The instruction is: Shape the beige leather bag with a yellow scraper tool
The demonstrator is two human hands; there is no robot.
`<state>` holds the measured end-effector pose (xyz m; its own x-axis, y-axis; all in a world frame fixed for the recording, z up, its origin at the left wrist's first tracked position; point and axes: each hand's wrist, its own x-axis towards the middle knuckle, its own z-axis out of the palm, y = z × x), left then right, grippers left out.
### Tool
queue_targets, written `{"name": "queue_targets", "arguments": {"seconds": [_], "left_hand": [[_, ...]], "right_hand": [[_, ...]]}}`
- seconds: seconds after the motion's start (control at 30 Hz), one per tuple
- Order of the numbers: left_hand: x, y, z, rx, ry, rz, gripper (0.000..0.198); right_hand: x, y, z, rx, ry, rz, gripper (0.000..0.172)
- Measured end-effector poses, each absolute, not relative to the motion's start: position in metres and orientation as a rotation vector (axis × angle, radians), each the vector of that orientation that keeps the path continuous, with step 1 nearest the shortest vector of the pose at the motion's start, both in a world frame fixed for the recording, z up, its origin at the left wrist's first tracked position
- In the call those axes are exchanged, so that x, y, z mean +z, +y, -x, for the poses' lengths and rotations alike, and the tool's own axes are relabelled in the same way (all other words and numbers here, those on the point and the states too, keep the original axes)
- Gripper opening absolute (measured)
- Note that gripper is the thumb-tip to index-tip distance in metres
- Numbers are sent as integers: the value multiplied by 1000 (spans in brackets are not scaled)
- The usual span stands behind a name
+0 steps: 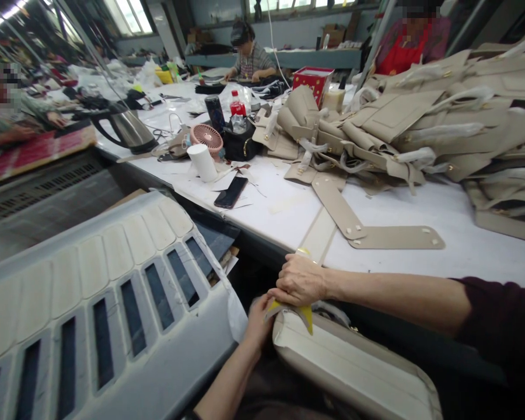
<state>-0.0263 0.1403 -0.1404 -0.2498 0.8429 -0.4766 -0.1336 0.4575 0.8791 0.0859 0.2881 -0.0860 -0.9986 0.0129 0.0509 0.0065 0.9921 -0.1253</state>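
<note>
A beige bag piece (354, 361) with a pale flat side lies across the lap at the lower middle. My right hand (301, 280) is closed on a yellow strip (306, 318) at the bag's near-left corner, beside the table edge. Just below and left of it, my left hand (259, 318) has its fingers pressed together at the same corner; what they pinch is too small to make out. Two joined beige straps (394, 237) lie on the white table (271, 219) beyond my right forearm.
A grey slotted plastic crate or chair back (157, 344) fills the left. On the table stand a steel kettle (129, 128), pink fan (207, 139), white roll (202, 163), black phone (231, 192) and a heap of beige bag parts (394, 122). Several people sit farther off.
</note>
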Motion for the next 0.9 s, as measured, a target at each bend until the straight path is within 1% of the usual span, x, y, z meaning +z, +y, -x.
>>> {"name": "queue_targets", "arguments": {"seconds": [0.07,0.13,0.23,0.3,0.37,0.47,0.57,0.9], "left_hand": [[-125,132,32,1136,1557,-616,53],[-105,121,35,1127,1579,-707,54],[-79,111,31,923,1712,-1024,48],[-72,111,26,814,1829,-1184,41],[-70,114,22,734,1911,-1286,37],[-71,115,19,657,1949,-1371,42],[-72,114,17,651,1959,-1390,45],[-83,111,8,689,1964,-1474,44]], "right_hand": [[-85,288,-86,200,-3080,4,59],[-84,289,-86,219,-3077,-15,59],[-84,289,-86,237,-3071,-35,58],[-85,289,-86,237,-3063,-32,58],[-85,289,-87,236,-3061,-33,58],[-85,289,-87,242,-3067,-47,58],[-86,291,-88,240,-3063,-58,58],[-91,286,-100,261,-3062,10,59]]}}
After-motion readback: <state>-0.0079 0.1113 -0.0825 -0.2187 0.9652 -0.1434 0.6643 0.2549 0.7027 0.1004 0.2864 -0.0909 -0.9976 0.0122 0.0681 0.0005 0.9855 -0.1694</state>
